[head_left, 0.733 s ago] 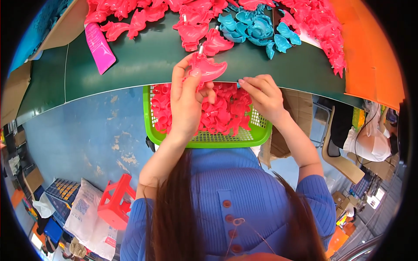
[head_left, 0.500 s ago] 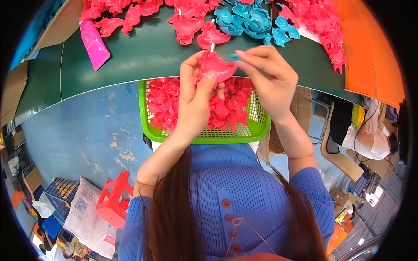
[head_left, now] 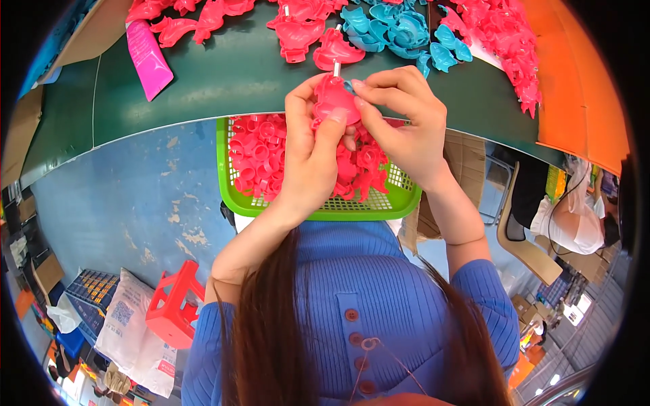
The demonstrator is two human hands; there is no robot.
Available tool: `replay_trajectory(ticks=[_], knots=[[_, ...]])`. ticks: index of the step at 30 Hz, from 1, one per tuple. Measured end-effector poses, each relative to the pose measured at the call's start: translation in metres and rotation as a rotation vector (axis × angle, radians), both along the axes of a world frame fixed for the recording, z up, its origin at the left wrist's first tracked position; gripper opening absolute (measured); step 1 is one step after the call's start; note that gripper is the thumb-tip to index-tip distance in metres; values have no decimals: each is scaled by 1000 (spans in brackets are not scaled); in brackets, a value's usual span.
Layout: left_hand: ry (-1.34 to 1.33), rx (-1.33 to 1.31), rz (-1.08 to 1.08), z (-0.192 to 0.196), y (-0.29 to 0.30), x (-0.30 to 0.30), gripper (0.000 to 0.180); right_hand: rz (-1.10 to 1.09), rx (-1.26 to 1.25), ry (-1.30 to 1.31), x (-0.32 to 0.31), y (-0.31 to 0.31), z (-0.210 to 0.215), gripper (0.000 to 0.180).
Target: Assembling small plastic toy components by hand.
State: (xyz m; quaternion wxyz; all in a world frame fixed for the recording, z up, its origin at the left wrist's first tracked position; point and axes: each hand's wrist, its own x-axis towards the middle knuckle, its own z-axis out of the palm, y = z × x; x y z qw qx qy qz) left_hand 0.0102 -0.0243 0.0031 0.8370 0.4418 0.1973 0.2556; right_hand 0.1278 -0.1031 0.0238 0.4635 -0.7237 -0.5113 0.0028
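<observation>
Just beyond the basket (head_left: pixel 318 214), level with its middle, the left hand (head_left: pixel 311 159) holds a pink shell (head_left: pixel 336 98), the thumb across its near face and the other fingers curled behind. A white pin (head_left: pixel 336 69) stands out of the shell's top, pointing away from the basket.

The right hand (head_left: pixel 409 111) comes in from the basket's right side, thumb and forefinger almost together on a small teal piece (head_left: pixel 349 86), mostly hidden. This piece lies at the shell's upper right edge, so the right hand is the nearer to that edge; whether the two parts touch cannot be told. The shell's long axis is also unclear behind the fingers.

Pink rings (head_left: pixel 261 152) fill the basket's left part. Farther beyond it, on the tabletop (head_left: pixel 203 88), lie more pink shells (head_left: pixel 296 34) and teal shells (head_left: pixel 408 32).
</observation>
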Motion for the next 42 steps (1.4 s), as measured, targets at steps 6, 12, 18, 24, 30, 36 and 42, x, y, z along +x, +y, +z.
replay_trajectory(ticks=[6, 12, 18, 24, 30, 36, 42], knots=[[-2, -67, -11, -1, 0, 2, 34, 149, 65, -123, 7, -1, -2, 18], [-47, -83, -62, 6, 4, 1, 41, 175, 116, 33, 7, -12, -7, 31], [-216, -29, -185, 0, 7, 7, 67, -15, 183, 57, -10, -22, 0, 33], [-185, -21, -209, -4, 7, 10, 65, 73, 119, 94, -4, -33, 8, 32], [-114, 91, -211, -8, 18, 8, 56, -142, -104, -440, 94, -49, -6, 13], [-90, 75, -148, -9, 13, 5, 55, -495, -341, -47, 77, -42, -12, 20], [-24, 22, -200, -12, 16, -5, 51, -589, -324, -121, 65, -33, -29, 24]])
